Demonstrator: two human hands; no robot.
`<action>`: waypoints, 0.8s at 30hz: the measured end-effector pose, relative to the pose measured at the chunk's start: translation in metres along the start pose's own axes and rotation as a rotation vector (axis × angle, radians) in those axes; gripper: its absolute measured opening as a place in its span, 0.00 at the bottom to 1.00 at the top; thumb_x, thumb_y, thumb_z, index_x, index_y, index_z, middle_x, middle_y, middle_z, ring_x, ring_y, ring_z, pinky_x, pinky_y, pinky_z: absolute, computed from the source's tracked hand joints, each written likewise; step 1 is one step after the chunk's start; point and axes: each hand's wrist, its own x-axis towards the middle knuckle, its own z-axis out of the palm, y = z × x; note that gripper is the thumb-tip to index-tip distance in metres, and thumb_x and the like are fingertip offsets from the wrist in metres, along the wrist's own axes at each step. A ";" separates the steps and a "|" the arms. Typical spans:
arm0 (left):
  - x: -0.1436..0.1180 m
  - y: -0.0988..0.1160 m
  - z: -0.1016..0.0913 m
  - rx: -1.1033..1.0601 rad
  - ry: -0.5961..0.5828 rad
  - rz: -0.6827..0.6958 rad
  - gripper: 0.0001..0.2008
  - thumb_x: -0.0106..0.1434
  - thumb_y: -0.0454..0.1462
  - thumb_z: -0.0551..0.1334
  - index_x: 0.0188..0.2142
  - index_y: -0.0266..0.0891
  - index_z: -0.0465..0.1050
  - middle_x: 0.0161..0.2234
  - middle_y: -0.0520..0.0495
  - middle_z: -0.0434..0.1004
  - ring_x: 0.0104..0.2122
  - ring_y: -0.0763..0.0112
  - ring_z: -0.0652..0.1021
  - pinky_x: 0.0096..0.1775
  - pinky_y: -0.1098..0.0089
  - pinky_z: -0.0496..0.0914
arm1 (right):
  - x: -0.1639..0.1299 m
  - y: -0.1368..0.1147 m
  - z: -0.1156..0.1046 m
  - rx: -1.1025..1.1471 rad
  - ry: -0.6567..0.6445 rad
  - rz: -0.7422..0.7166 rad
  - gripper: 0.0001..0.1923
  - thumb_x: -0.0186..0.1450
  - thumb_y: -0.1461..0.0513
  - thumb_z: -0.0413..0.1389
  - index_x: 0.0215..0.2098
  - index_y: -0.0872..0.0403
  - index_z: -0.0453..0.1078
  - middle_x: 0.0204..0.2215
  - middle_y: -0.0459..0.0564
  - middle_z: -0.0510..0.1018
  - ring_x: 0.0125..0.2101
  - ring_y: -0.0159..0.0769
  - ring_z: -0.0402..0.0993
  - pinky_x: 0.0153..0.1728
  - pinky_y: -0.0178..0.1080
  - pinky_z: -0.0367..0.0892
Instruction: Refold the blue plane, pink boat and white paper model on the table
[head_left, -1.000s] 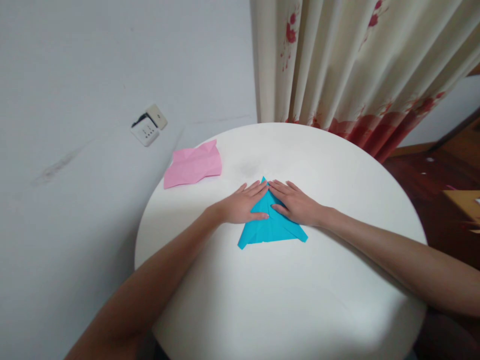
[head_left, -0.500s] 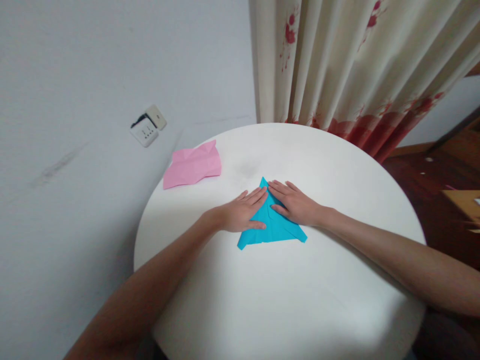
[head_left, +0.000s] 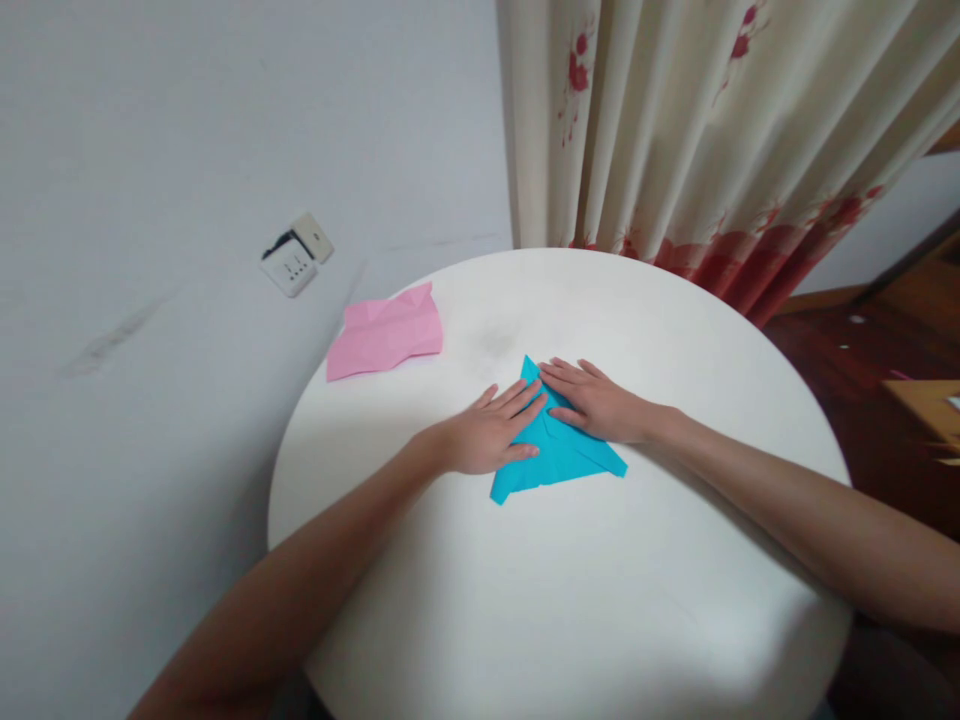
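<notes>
Now, from the head camera, we have both hands pressed flat on a folded triangle of bright blue paper point(head_left: 559, 462) that lies near the middle of the round white counter point(head_left: 570, 600). Our left hand point(head_left: 491, 432) rests palm down over the triangle's left edge, fingers stretched out and close together, pointing toward the paper's far tip. Our right hand point(head_left: 596, 402) lies palm down over the right edge in the same manner, its fingertips nearly meeting those of the left hand at the tip. Neither hand grips anything; both are spread flat against the sheet. The triangle's near corners stick out below the hands, the right one reaching further. Well apart, at the counter's far left rim, sits a creased sheet of pink paper point(head_left: 386, 338). Behind the counter hangs a cream curtain with red flowers point(head_left: 697, 130), and a white wall socket point(head_left: 296, 255) shows on the grey wall to the left.
</notes>
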 end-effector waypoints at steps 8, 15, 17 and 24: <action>0.016 0.014 0.010 0.029 0.212 -0.020 0.30 0.74 0.48 0.44 0.70 0.37 0.47 0.71 0.39 0.43 0.70 0.59 0.47 0.67 0.55 0.45 | -0.002 0.017 -0.011 0.001 -0.041 0.017 0.35 0.71 0.45 0.44 0.71 0.50 0.48 0.71 0.57 0.49 0.70 0.52 0.41 0.65 0.63 0.43; 0.017 -0.005 -0.003 -0.060 0.251 0.058 0.24 0.72 0.46 0.53 0.63 0.40 0.65 0.67 0.41 0.58 0.66 0.62 0.62 0.65 0.62 0.57 | -0.002 0.019 -0.011 0.016 -0.039 0.012 0.36 0.71 0.44 0.45 0.71 0.52 0.48 0.71 0.59 0.48 0.70 0.54 0.41 0.65 0.63 0.42; 0.016 -0.007 -0.006 -0.064 0.246 0.079 0.22 0.72 0.45 0.54 0.61 0.39 0.68 0.67 0.41 0.59 0.65 0.60 0.63 0.65 0.62 0.58 | -0.002 0.018 -0.011 0.019 -0.035 0.013 0.36 0.71 0.45 0.46 0.71 0.52 0.49 0.71 0.59 0.49 0.70 0.54 0.41 0.65 0.63 0.42; 0.011 -0.007 -0.012 -0.081 0.207 0.156 0.22 0.72 0.44 0.54 0.63 0.45 0.66 0.69 0.44 0.53 0.67 0.59 0.59 0.66 0.60 0.56 | -0.001 0.014 -0.008 0.060 0.048 0.045 0.31 0.68 0.51 0.55 0.67 0.50 0.59 0.68 0.59 0.56 0.68 0.56 0.48 0.64 0.65 0.46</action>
